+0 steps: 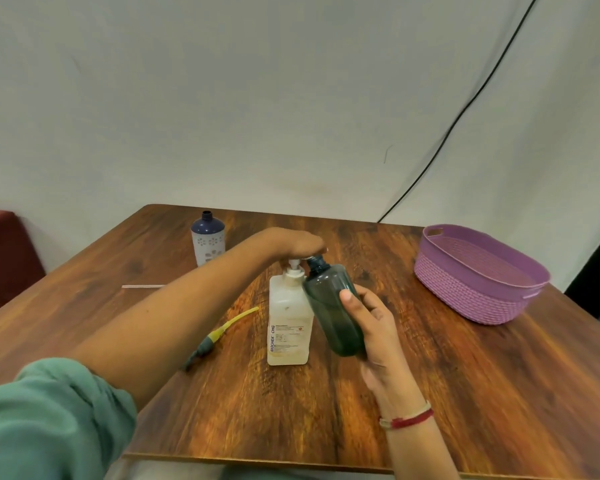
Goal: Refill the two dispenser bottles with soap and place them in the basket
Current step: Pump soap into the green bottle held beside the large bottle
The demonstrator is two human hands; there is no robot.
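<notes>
Right hand [374,327] grips dark tinted bottle [333,306], tilted, frame centre, mouth at pump [294,268] of soap bottle [288,327]. Left hand [298,242] covers pump top; grip cannot be told. Floral bottle [208,242] upper left on bench [291,410]; purple basket [465,292] right.

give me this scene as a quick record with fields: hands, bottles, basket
left hand: on top of the pump bottle, over its pump head; finger pose blurred
right hand: grips the grey bottle, tilted, mouth up at the pump nozzle
blue bottle: upright, uncapped, far left of the table
loose pump: lies left of the pump bottle, yellow tube attached
basket: purple, right side, nothing visible inside
stage: grey bottle at the nozzle; neither bottle in the basket
</notes>
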